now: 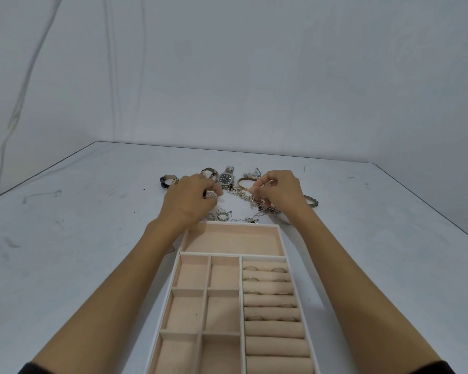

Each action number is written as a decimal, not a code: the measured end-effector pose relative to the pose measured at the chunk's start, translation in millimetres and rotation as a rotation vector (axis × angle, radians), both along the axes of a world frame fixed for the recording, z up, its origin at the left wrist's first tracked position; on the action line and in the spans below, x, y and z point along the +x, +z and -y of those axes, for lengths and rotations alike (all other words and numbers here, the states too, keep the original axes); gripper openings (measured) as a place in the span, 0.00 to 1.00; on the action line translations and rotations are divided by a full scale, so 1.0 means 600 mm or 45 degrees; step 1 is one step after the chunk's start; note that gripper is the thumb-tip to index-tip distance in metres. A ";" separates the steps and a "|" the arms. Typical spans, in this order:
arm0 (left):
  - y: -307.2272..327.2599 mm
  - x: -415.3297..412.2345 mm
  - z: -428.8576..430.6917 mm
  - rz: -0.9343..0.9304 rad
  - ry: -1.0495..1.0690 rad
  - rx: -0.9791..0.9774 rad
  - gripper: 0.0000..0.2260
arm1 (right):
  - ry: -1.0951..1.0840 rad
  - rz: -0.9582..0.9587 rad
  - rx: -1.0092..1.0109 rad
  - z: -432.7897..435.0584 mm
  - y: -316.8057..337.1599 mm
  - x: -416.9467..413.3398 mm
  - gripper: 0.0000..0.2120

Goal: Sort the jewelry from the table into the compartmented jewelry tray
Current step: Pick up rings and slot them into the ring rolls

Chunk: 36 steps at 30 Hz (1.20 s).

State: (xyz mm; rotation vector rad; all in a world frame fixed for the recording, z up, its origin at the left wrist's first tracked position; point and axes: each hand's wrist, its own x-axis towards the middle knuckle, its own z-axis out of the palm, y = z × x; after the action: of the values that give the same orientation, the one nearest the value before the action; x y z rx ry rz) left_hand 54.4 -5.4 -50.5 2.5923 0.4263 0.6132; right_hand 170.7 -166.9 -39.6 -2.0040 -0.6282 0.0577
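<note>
Studio set: white draped backdrop

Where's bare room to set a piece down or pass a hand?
Free: in the jewelry tray, the wide far compartment and the small square compartments left of the ring rolls; bare table either side. Crowded: between the tray's far rim and the silver watch, where left hand and right hand pinch the tangled chains.

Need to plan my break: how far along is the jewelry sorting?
Done: several rings slotted in the tray. In hand: left hand and right hand pinch at the tangled chains. Left: steel watch, gold bangle, beaded bracelet on the table.
</note>
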 end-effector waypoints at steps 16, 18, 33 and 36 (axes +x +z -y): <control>-0.008 0.020 0.028 -0.232 -0.285 0.157 0.10 | 0.113 -0.241 0.084 0.009 0.011 -0.003 0.04; -0.009 0.020 0.029 -0.237 -0.281 0.137 0.09 | 0.110 -0.226 0.092 0.011 0.013 -0.002 0.03; 0.017 0.073 0.061 -0.374 -0.249 0.393 0.15 | -0.089 -0.023 0.073 0.022 0.009 0.014 0.04; 0.018 0.087 0.069 -0.394 -0.234 0.579 0.15 | -0.114 -0.025 0.067 0.025 0.005 0.016 0.04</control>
State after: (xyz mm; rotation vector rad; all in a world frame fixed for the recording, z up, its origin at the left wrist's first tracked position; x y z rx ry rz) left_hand 106.9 -46.9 -39.9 3.1321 0.1468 0.2641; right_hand 180.2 -182.0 -36.3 -1.9759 -0.5221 0.0071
